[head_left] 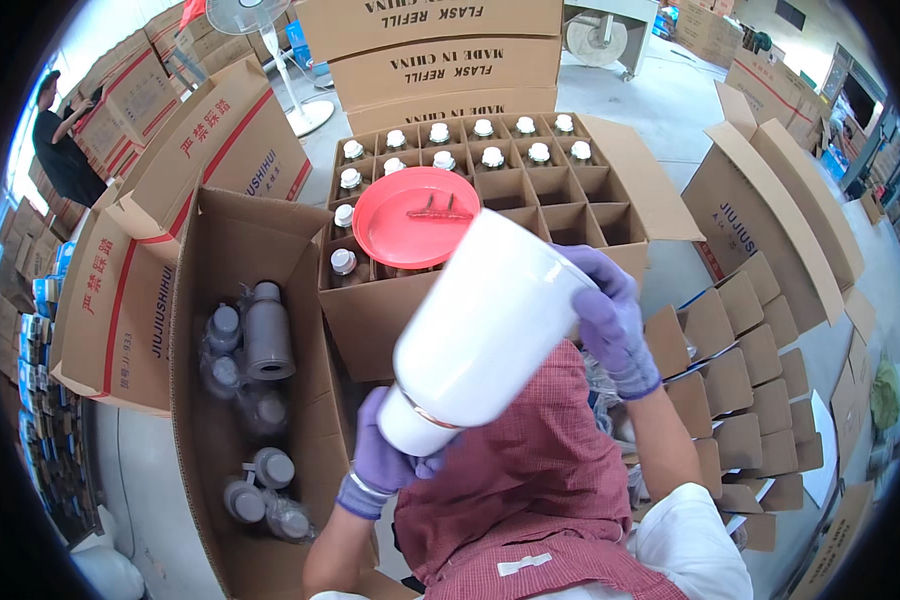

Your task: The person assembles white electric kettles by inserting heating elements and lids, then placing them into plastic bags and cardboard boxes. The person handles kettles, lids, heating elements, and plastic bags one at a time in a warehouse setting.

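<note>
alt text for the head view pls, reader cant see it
A white flask is held tilted, the left hand at its narrower end and the right hand at its wide end, both gloved in purple. Beyond it, a red tray rests on a divided carton of bottles.

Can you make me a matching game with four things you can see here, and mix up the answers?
1. white bottle
2. round red tray
3. standing fan
4. checked apron

A. resting on the divided box
B. worn as clothing
C. held by the left hand and right hand
D. on the floor

Pairs: 1-C, 2-A, 3-D, 4-B
</note>
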Demonstrator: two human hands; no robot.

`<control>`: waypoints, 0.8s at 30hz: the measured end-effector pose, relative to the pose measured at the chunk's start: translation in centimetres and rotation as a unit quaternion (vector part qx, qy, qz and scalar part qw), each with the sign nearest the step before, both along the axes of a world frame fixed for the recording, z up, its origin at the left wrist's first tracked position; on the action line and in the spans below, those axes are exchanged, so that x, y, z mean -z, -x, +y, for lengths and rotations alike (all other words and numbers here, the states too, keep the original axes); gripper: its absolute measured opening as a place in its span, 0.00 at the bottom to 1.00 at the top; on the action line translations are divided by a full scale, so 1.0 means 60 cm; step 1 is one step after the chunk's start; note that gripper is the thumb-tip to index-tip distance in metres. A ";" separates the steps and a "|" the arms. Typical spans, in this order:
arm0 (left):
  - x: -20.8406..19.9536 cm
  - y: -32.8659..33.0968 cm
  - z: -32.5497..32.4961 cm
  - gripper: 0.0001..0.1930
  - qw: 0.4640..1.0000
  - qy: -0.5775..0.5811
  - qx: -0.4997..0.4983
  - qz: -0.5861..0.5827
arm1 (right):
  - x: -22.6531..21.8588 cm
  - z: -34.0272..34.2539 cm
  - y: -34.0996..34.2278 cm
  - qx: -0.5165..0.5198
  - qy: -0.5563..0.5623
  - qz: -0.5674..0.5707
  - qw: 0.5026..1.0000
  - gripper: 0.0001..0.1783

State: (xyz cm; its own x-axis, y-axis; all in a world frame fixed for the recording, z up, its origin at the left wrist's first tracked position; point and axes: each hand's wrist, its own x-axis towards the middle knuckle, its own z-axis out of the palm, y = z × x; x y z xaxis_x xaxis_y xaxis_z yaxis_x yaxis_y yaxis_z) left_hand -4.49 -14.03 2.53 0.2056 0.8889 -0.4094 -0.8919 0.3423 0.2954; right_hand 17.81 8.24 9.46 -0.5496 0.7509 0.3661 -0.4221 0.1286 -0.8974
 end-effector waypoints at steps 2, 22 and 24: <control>0.050 -0.007 0.004 0.37 0.996 -0.072 0.051 0.032 | 0.002 0.021 -0.047 0.030 -0.042 0.003 0.999 0.31; 0.035 -0.126 0.062 0.28 0.877 -0.228 -0.020 0.423 | 0.090 -0.172 -0.097 -0.077 -0.362 -0.182 0.911 0.21; 0.017 -0.125 0.062 0.27 0.891 -0.183 0.004 0.416 | 0.114 -0.178 -0.089 -0.056 -0.358 -0.159 0.918 0.17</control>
